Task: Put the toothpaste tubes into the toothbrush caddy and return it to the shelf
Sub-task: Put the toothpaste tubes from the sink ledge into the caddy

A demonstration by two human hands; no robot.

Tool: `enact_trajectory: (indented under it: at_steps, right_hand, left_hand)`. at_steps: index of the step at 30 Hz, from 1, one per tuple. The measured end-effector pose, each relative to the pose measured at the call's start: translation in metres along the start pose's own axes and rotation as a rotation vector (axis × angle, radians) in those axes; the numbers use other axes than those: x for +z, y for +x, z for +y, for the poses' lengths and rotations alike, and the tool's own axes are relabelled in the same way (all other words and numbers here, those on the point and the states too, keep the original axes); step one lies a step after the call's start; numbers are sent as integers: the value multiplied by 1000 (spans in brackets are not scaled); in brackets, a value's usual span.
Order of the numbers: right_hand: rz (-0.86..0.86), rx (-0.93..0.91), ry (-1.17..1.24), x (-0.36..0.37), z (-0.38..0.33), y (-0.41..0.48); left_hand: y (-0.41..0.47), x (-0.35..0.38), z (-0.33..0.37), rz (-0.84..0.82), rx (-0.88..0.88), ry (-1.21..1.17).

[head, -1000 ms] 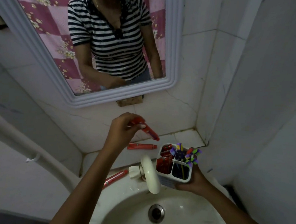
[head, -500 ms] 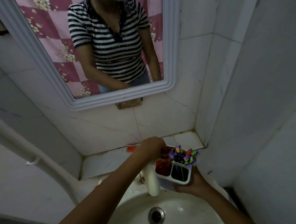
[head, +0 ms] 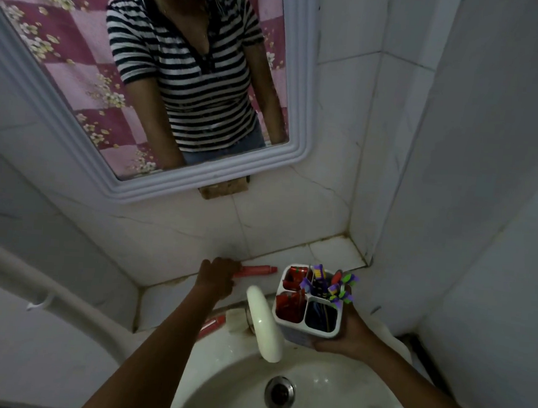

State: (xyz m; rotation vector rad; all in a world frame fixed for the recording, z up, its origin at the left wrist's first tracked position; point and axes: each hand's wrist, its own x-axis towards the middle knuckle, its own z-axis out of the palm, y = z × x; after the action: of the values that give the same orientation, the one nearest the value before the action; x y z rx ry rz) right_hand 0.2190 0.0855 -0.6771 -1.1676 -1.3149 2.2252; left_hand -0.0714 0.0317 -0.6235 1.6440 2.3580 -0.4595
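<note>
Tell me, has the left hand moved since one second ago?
Yes. The left hand went down to the shelf and now touches the red tube lying there.

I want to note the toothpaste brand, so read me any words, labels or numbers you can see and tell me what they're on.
No text can be read anywhere in this picture.
Red toothpaste tube on the tiled ledge, at the left hand: any print is too blurred to read.
Red tubes in the white four-compartment caddy, held by the right hand: markings too small and dark to read.
Red tube by the cream tap: mostly hidden.
</note>
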Motion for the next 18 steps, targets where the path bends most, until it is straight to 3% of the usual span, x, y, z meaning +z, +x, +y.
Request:
enact_trajectory:
  at_steps: [3, 6, 9, 11, 14, 15, 16, 18]
  right_hand:
    - [-68, -179, -241, -10, 5, -6]
    - [-143, -90, -186, -9, 8, 6]
    - [-279, -85, 116, -7, -3, -4]
    - [-293, 49, 427, 3, -7, -1]
    - [-327, 133, 453, 7, -17, -6]
    - [-422, 308, 659, 6, -23, -7]
    - [-329, 376, 717, 6, -21, -6]
    - [-335, 367, 739, 6, -25, -8]
  left_hand:
    - [-5, 20, -13, 46, -59, 20]
    - [-10, 31, -22, 107, -72, 1]
    - [-13, 24, -25, 261, -75, -220]
    - [-23, 6, -24, 410, -83, -422]
    - [-52, -39, -13, 712, 11, -614]
    - [-64, -56, -8, 781, 75, -687]
    - [-77, -73, -3, 815, 141, -741]
    - [-95, -100, 5, 815, 231, -754]
